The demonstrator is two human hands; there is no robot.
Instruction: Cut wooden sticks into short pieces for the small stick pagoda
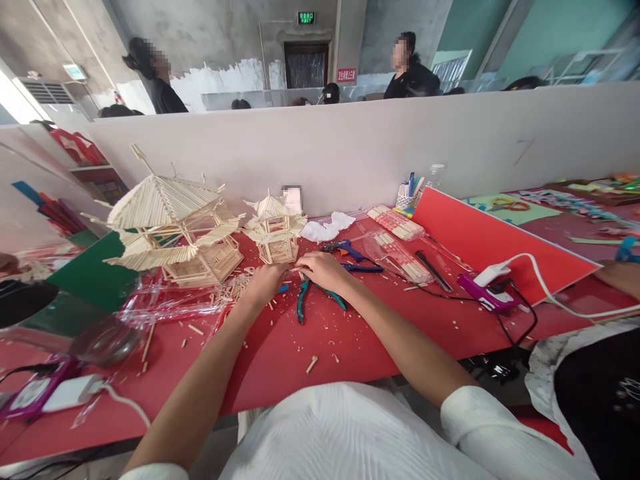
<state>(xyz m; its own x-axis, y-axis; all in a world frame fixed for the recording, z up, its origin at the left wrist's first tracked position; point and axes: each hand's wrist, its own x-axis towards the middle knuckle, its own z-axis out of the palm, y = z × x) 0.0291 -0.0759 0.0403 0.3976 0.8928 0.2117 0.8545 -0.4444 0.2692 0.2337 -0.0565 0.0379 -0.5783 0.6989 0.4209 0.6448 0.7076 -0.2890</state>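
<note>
My left hand (266,283) and my right hand (323,268) meet over the red table, fingers closed. Between their fingertips shows a thin pale stick (295,269), mostly covered by the fingers. Green-handled pliers (303,303) lie just below the hands, handles spread. Directly behind stands a small pavilion model (277,233) built of wooden sticks. To its left is a larger stick pavilion (160,207) with a broad sloping roof. Loose cut stick pieces (243,288) are heaped beside my left hand. A blue glue gun (350,251) rests beyond my right hand.
Bagged stick bundles (400,257), a black pen-like tool (434,272) and a purple power strip (487,293) lie to the right. A red board (490,240) leans there. A clear jar (100,333) stands left. A white partition (350,147) closes the back; a neighbour's arm (617,277) shows right.
</note>
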